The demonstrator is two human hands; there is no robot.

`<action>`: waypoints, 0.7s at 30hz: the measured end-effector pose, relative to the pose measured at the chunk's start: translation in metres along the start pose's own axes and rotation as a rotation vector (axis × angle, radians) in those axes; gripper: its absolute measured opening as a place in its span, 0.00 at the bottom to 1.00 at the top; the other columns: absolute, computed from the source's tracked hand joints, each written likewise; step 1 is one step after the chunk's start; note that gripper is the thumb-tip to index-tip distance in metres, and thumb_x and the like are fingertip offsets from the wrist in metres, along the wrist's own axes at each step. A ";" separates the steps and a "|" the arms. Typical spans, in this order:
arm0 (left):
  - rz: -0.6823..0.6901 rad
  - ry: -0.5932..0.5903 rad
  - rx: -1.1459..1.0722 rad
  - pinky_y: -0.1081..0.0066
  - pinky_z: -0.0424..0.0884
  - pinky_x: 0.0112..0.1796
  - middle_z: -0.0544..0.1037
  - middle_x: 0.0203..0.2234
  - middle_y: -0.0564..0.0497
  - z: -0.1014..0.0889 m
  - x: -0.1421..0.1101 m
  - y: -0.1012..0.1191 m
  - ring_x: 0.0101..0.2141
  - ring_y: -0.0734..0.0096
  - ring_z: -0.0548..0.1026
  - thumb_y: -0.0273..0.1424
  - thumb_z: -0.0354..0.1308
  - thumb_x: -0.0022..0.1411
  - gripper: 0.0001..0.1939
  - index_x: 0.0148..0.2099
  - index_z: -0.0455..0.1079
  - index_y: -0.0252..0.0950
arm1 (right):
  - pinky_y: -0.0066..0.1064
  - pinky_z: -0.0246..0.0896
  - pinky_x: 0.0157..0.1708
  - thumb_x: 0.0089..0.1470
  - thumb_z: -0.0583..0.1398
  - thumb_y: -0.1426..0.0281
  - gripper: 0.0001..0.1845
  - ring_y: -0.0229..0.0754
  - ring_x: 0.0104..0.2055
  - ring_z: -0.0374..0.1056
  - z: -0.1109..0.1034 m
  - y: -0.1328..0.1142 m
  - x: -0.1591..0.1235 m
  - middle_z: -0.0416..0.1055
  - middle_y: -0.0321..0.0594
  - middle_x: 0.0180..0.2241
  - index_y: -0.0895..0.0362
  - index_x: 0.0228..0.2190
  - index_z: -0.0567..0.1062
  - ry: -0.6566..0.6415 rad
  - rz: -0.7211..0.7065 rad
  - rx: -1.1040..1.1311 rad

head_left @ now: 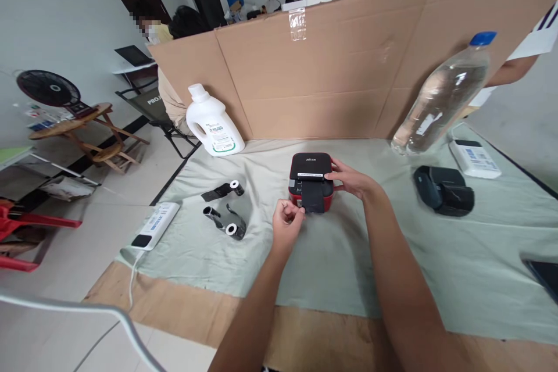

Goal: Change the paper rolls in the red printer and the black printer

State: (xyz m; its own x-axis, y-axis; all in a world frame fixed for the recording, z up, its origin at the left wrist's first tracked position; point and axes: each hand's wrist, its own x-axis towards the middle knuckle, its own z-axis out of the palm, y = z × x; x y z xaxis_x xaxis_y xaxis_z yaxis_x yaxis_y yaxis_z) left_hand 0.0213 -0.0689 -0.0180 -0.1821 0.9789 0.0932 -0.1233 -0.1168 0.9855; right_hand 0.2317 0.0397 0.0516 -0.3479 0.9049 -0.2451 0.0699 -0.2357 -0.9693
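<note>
A small red and black printer [311, 180] stands on the pale green cloth [340, 256] in the middle of the table. My right hand [351, 179] rests against its right side, fingers curled on the casing. At the printer's front left corner my left hand [288, 222] is pinched shut near the black flap. What its fingers pinch is too small to make out. Black ribbon rolls [226, 212] with white cores lie to the left of the printer.
A white detergent bottle [213, 122] and a clear water bottle [440, 99] stand before a cardboard wall [349, 70]. A black device [443, 189], white boxes [474, 158] and a white power bank [154, 225] lie on the cloth. Another person's arm [510, 70] shows at the right.
</note>
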 end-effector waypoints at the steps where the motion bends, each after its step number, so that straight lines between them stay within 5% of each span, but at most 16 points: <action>1: 0.026 0.028 0.023 0.76 0.59 0.28 0.64 0.21 0.60 -0.002 0.002 0.002 0.23 0.78 0.64 0.40 0.65 0.59 0.17 0.35 0.58 0.40 | 0.37 0.73 0.43 0.45 0.67 0.65 0.41 0.53 0.60 0.64 0.001 0.000 0.000 0.64 0.39 0.63 0.39 0.61 0.66 0.009 0.012 -0.002; 5: 0.048 0.177 0.028 0.76 0.59 0.28 0.64 0.24 0.58 -0.006 0.030 0.017 0.25 0.78 0.62 0.43 0.62 0.61 0.16 0.35 0.61 0.39 | 0.34 0.73 0.38 0.47 0.65 0.64 0.40 0.51 0.55 0.67 0.005 -0.003 0.001 0.70 0.40 0.56 0.40 0.62 0.66 0.052 0.046 -0.018; 11: -0.259 0.014 -0.001 0.75 0.63 0.29 0.74 0.33 0.54 0.002 0.087 0.029 0.28 0.76 0.68 0.42 0.63 0.53 0.17 0.40 0.68 0.40 | 0.35 0.74 0.39 0.50 0.64 0.61 0.35 0.51 0.54 0.67 0.003 -0.001 0.001 0.72 0.39 0.52 0.40 0.60 0.68 0.021 0.022 0.005; 21: -0.370 -0.016 -0.058 0.76 0.61 0.26 0.75 0.32 0.56 0.004 0.097 0.018 0.26 0.75 0.69 0.40 0.64 0.48 0.20 0.43 0.67 0.41 | 0.36 0.73 0.41 0.48 0.66 0.66 0.41 0.53 0.58 0.66 -0.002 0.000 0.003 0.64 0.38 0.63 0.39 0.63 0.63 -0.056 0.027 -0.003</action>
State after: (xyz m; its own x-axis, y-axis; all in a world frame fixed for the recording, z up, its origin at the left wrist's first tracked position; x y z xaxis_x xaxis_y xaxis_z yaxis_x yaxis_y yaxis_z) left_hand 0.0055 0.0243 0.0095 -0.1000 0.9591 -0.2647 -0.2327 0.2361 0.9435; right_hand 0.2327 0.0436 0.0507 -0.3973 0.8770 -0.2703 0.0831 -0.2589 -0.9623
